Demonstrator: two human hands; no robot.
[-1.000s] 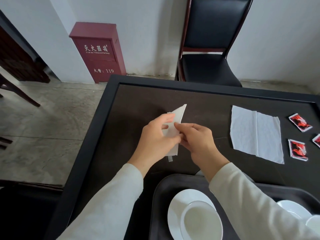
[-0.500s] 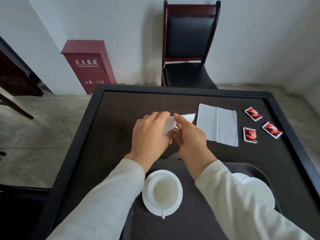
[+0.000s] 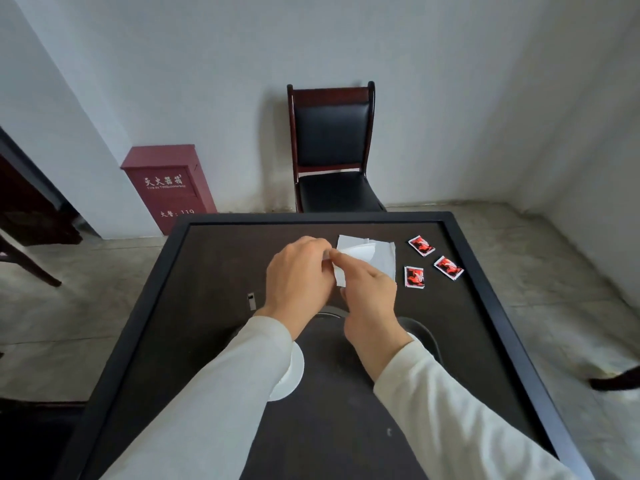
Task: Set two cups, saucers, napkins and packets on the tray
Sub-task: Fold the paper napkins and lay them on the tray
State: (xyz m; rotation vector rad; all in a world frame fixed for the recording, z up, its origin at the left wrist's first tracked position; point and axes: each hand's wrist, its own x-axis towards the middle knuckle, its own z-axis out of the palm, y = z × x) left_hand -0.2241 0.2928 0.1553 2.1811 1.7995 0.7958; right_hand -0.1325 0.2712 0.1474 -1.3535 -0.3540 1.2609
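While both hands fold the first napkin (image 3: 340,276) above the tray (image 3: 427,337), the job sits about half done.
Left hand (image 3: 298,277) and right hand (image 3: 369,289) pinch it; one saucer (image 3: 294,372) shows on the tray, while a second napkin (image 3: 382,252) and three packets (image 3: 414,277) wait on the bench (image 3: 214,271).

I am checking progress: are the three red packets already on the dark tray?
No, the three red packets lie on the dark table, beyond the dark tray that holds a white saucer.
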